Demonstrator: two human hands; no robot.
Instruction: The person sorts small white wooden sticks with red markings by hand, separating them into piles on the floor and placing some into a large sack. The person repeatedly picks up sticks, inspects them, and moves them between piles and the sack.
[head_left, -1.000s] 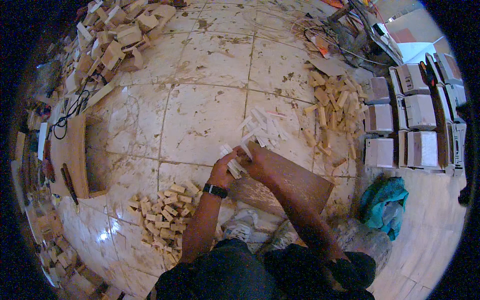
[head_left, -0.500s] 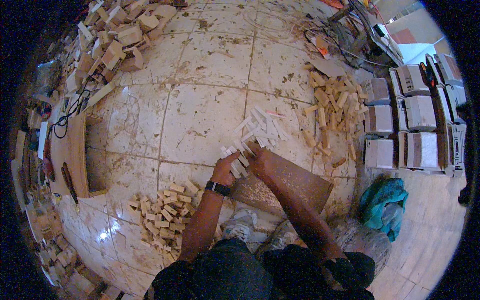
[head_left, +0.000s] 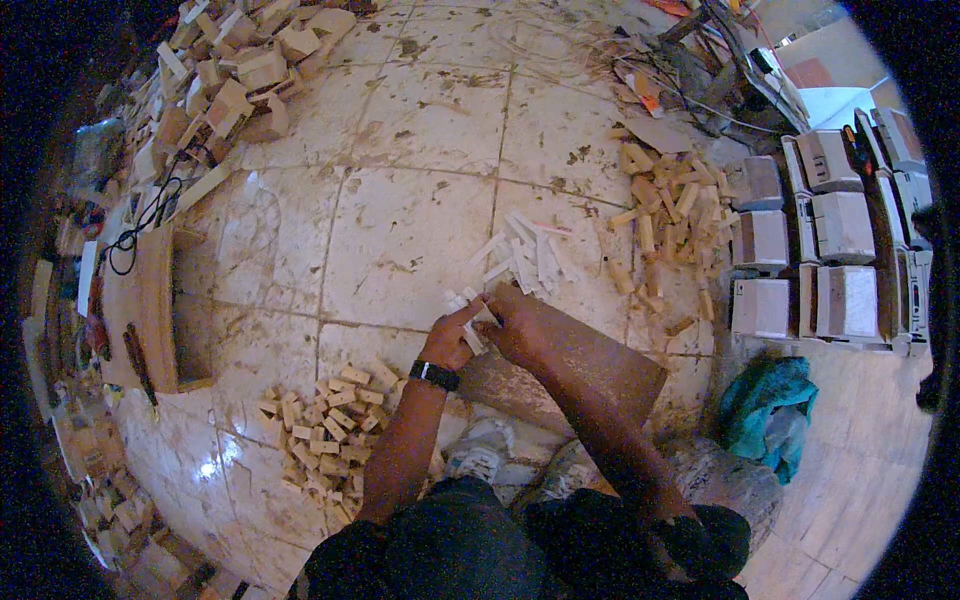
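Pale narrow wooden strips (head_left: 471, 342) stick out of my left hand (head_left: 447, 340), whose fingers are closed around them. A dark watch sits on that wrist. My right hand (head_left: 515, 322) is closed close against the same bunch, its fingertips meeting the left thumb; what lies inside its fingers is mostly hidden. Both hands are above the far left end of a brown board (head_left: 600, 365) that lies in front of my shoes. Just beyond the hands, a loose heap of whitish strips (head_left: 530, 255) rests on the tiled floor.
Small wooden blocks (head_left: 335, 430) lie heaped at my left, and longer yellowish pieces (head_left: 660, 205) at the right. Larger offcuts (head_left: 235, 90) fill the far left. A wooden box (head_left: 140, 310), stacked pale blocks (head_left: 845, 225) and a teal cloth (head_left: 768, 415) stand around.
My right hand has drawn in toward the left and turned over the bunch. Fewer strips show between the hands, and the heap beyond them looks slightly rearranged.
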